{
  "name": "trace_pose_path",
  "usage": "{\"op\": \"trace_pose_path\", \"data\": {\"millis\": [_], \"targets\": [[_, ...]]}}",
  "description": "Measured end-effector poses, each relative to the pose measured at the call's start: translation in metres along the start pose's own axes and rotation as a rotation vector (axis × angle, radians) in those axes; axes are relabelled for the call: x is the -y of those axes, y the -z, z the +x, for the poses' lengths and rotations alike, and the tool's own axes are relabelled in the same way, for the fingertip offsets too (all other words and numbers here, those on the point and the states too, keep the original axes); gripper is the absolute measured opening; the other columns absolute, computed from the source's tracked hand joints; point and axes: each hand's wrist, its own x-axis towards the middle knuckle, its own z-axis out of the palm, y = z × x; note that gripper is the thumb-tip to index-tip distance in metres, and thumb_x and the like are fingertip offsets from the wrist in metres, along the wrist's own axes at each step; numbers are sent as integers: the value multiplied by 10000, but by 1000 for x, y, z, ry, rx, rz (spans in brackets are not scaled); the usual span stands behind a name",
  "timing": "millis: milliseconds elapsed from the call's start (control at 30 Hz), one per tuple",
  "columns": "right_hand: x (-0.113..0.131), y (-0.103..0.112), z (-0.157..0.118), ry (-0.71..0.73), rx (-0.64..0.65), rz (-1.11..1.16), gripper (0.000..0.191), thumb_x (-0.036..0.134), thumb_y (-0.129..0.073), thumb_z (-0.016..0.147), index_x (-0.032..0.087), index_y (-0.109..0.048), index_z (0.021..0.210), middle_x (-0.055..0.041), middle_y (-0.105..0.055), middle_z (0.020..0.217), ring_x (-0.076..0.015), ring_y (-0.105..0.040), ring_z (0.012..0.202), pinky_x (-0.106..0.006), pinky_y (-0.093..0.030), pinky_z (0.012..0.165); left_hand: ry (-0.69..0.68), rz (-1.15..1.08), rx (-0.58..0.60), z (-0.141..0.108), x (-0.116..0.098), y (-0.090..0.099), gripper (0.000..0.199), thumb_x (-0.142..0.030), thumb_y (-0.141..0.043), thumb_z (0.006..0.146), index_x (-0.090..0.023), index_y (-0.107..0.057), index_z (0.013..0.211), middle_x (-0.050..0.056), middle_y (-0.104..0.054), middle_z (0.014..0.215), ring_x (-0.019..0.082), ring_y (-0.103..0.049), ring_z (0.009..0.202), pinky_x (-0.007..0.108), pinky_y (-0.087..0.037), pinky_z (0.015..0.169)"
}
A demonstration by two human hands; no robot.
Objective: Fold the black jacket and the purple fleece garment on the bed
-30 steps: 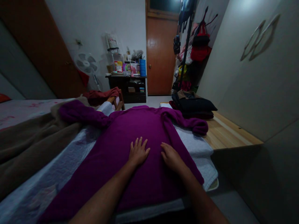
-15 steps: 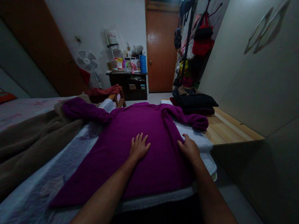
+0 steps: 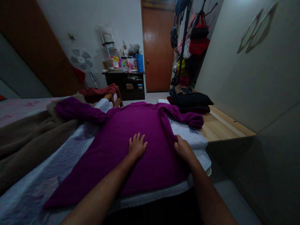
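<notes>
A purple long-sleeved top lies spread over the bed, its collar at the far side and its hem close to me. Both sleeves stretch out sideways, and the right one is bunched near its cuff. My left hand rests flat on the middle of the top with its fingers apart. At the right side edge of the top, my right hand is closed, pinching the fabric between thumb and fingers. Beneath the top is a pale patterned bed cover.
A brown blanket lies on the left under one sleeve. Folded dark clothes are stacked on a wooden board at the right, beside a pale cabinet. Farther back are a fan, a dark shelf and a door.
My right hand has closed its thumb and fingers on the top's side edge. The left hand still lies flat on the fabric. The camera view has shifted slightly to the right.
</notes>
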Motion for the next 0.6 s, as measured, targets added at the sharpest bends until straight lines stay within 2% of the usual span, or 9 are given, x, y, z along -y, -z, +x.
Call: {"op": "trace_pose_path", "data": {"millis": [67, 167, 300, 433, 500, 600], "targets": [[-4, 5, -1, 22, -7, 47, 446, 147, -418, 846, 153, -514, 1281, -105, -695, 1116, -206, -641, 1011, -249, -415, 833, -96, -38, 25, 1, -17, 5, 520, -380, -339, 952, -200, -414, 1434, 91, -307, 1557, 270, -241, 1438, 495, -204, 1154], [-9, 11, -1, 22, -39, 116, 364, 213, -468, 849, 174, -585, 1192, -86, -708, 1065, -203, -650, 957, -249, -425, 819, -346, -139, 33, 3, -52, 6, 513, -340, -327, 957, -210, -379, 1451, 35, -256, 1582, 205, -195, 1457, 406, -190, 1179], [-14, 13, -3, -63, -129, 178, 326, 323, -530, 845, 173, -627, 1118, -80, -716, 941, -206, -655, 828, -268, -438, 744, -426, -205, 67, 3, -88, -9, 556, -368, -330, 955, -187, -325, 1480, 56, -311, 1559, 220, -243, 1441, 439, -214, 1169], [-24, 14, -6, -7, -96, 264, 320, 349, -524, 837, 165, -641, 1072, -58, -691, 827, -190, -628, 722, -274, -443, 698, -427, -194, -3, 1, -93, -23, 567, -378, -323, 954, -191, -312, 1489, 62, -324, 1552, 226, -245, 1439, 467, -193, 1169], [-33, 18, -1, 4, -113, 266, 348, 399, -502, 851, 151, -651, 1044, -75, -678, 849, -201, -623, 755, -292, -454, 730, -430, -188, -19, 0, -91, -25, 566, -378, -327, 952, -198, -315, 1488, 57, -331, 1549, 225, -248, 1438, 461, -193, 1169], [-47, 26, 17, -69, -334, 119, 423, 435, -517, 845, 119, -656, 1089, -160, -627, 1070, -278, -572, 1038, -376, -412, 928, -426, -187, -39, -2, -89, -24, 562, -372, -335, 950, -208, -318, 1487, 45, -330, 1550, 225, -254, 1436, 458, -189, 1170]]}}
